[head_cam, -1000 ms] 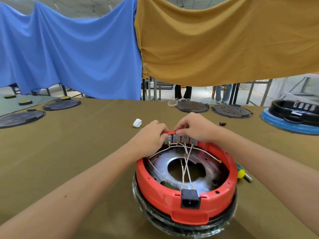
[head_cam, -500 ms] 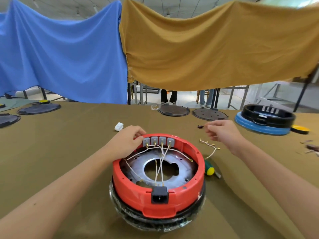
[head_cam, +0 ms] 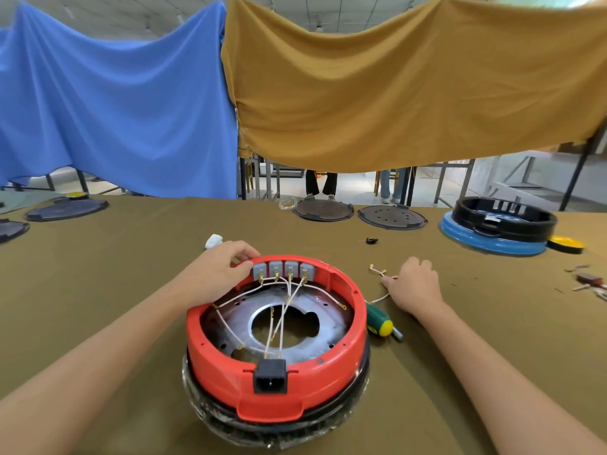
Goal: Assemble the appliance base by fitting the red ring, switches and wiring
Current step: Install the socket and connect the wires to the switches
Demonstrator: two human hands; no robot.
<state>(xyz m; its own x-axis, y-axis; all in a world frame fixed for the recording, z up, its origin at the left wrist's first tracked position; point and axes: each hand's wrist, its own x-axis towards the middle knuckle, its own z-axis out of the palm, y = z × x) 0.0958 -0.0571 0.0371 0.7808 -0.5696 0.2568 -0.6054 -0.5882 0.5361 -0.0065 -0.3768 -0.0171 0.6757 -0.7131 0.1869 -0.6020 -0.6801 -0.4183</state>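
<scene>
While the olive-cloth table (head_cam: 98, 290) carries everything, the round red plastic ring (head_cam: 276, 382) sits near its front edge atop a black base. Left hand (head_cam: 216, 274) fingers curl onto the ring's far rim beside four grey switches (head_cam: 283, 269). Right hand (head_cam: 415, 285) fingers pinch a loose white wire (head_cam: 377, 272) just right of the ring.

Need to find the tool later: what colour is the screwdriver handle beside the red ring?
Green with a yellow end, on the screwdriver handle; the head view shows it.
</scene>
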